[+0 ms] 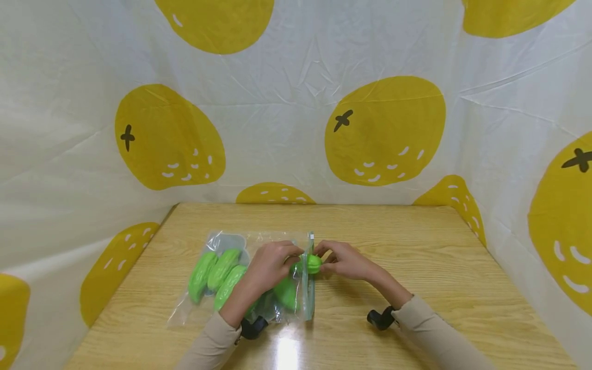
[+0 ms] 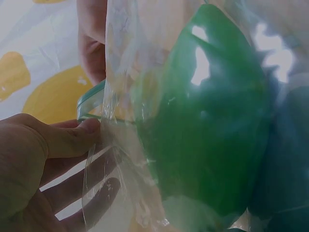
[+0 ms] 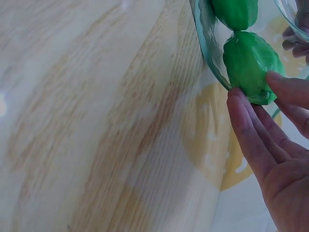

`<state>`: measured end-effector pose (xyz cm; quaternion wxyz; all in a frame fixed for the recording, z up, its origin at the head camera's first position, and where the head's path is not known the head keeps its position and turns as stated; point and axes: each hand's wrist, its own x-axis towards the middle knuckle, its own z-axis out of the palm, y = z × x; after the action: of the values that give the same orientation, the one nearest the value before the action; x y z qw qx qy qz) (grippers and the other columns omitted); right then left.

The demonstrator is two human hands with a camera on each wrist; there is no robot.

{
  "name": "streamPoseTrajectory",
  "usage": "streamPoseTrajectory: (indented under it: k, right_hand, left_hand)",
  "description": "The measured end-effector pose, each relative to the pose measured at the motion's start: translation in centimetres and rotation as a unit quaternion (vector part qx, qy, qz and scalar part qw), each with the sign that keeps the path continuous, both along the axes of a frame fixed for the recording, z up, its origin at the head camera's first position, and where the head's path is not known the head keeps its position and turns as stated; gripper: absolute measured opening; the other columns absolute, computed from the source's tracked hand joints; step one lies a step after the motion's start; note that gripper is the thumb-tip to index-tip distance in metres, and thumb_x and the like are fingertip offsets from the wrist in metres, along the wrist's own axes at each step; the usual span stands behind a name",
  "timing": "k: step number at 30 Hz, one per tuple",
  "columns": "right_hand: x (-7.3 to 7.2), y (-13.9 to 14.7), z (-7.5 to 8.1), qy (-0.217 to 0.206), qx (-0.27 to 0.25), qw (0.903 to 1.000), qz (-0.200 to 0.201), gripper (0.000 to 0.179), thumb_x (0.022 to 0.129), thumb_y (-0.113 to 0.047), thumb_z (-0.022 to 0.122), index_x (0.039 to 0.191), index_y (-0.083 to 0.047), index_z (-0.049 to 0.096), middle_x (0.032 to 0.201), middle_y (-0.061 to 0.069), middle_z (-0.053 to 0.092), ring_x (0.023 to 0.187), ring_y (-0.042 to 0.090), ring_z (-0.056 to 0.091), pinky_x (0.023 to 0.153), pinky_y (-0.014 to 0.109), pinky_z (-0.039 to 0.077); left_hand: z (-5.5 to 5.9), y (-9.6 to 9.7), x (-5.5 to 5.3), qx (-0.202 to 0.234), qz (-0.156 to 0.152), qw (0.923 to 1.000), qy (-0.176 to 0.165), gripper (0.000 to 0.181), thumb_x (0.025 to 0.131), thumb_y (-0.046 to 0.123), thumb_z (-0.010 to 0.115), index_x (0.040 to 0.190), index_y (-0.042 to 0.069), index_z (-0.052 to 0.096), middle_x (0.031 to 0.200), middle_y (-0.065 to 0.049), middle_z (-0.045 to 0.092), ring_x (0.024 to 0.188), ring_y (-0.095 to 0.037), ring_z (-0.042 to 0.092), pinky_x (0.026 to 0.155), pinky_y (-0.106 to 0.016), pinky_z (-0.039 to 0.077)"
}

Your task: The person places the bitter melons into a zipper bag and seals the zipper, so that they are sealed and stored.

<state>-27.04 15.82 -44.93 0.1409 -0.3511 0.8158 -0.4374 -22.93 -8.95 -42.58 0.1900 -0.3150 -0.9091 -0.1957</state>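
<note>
A clear plastic zip bag (image 1: 308,303) with a green-tinted mouth lies on the table, its opening towards the right. Inside it are several glossy green toy vegetables (image 1: 224,270), ridged and elongated; their exact kind is unclear. My left hand (image 1: 268,264) reaches across the bag and pinches the film by the mouth between thumb and fingers, as the left wrist view shows. At the opening, my right hand (image 1: 346,261) holds the end of one ridged green toy vegetable (image 3: 253,67) between thumb and fingertips. Its other end is within the bag, next to another green piece (image 3: 236,12).
The wooden table (image 1: 398,231) extends beyond both sides of the bag. A white cloth (image 1: 277,144) printed with yellow fruit hangs around its back and sides. Black wrist mounts (image 1: 381,318) sit under both forearms.
</note>
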Motion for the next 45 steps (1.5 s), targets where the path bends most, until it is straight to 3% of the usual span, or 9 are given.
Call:
streamPoseTrajectory:
  k: [4,12,21,31,39,45]
  right_hand:
    - [0.0,-0.2,-0.1,-0.016,0.004,0.9998,-0.011,0.028,0.096,-0.002,0.069,0.123,-0.001,0.061,0.124,0.022,0.066,0.097,0.034,0.074,0.073,0.035,0.063]
    - [0.3,-0.8,-0.1,0.002,0.01,0.9997,-0.023,0.023,0.095,-0.001,0.069,0.117,-0.003,0.064,0.119,0.019,0.069,0.098,0.033,0.073,0.073,0.024,0.06]
    - [0.2,-1.8,-0.5,0.021,0.014,0.9972,-0.07,0.018,0.094,-0.005,0.072,0.109,-0.003,0.062,0.099,0.011,0.071,0.085,0.016,0.067,0.069,0.023,0.055]
    - [0.2,-2.7,-0.8,0.02,-0.005,0.9961,-0.086,0.008,0.092,-0.004,0.072,0.097,-0.002,0.066,0.095,0.012,0.072,0.084,0.018,0.069,0.066,0.022,0.056]
    - [0.2,-3.0,-1.1,0.03,-0.008,0.9971,-0.07,0.01,0.095,-0.005,0.068,0.101,0.0,0.072,0.105,0.018,0.075,0.094,0.029,0.074,0.069,0.021,0.058]
    - [0.0,-3.2,-1.6,0.043,0.0,0.9982,-0.041,0.017,0.097,-0.003,0.06,0.11,-0.002,0.072,0.109,0.017,0.075,0.09,0.025,0.073,0.072,0.022,0.056]
  left_hand:
    - [0.1,0.0,0.0,0.001,0.001,1.0,-0.001,0.015,0.089,0.011,0.08,0.102,0.015,0.082,0.093,0.004,0.079,0.082,-0.012,0.074,0.073,-0.029,0.061]
    - [0.0,-0.1,0.0,0.001,0.002,1.0,0.003,0.014,0.088,0.011,0.081,0.102,0.015,0.082,0.092,0.005,0.079,0.083,-0.012,0.074,0.074,-0.03,0.061]
    - [0.0,-0.1,-0.1,0.003,0.001,1.0,0.006,0.014,0.087,0.01,0.081,0.101,0.015,0.082,0.09,0.005,0.078,0.08,-0.011,0.073,0.072,-0.029,0.06]
    - [0.1,-0.2,0.0,0.0,0.003,0.9999,0.012,0.015,0.087,0.01,0.081,0.101,0.015,0.082,0.091,0.005,0.078,0.08,-0.012,0.073,0.072,-0.028,0.06]
    - [0.1,-0.2,-0.1,0.003,0.003,0.9999,0.015,0.015,0.087,0.01,0.082,0.101,0.016,0.082,0.09,0.005,0.078,0.08,-0.011,0.073,0.071,-0.028,0.06]
    - [0.1,-0.2,-0.1,0.004,0.003,0.9999,0.01,0.014,0.088,0.013,0.081,0.102,0.017,0.082,0.091,0.006,0.078,0.082,-0.011,0.074,0.071,-0.028,0.06]
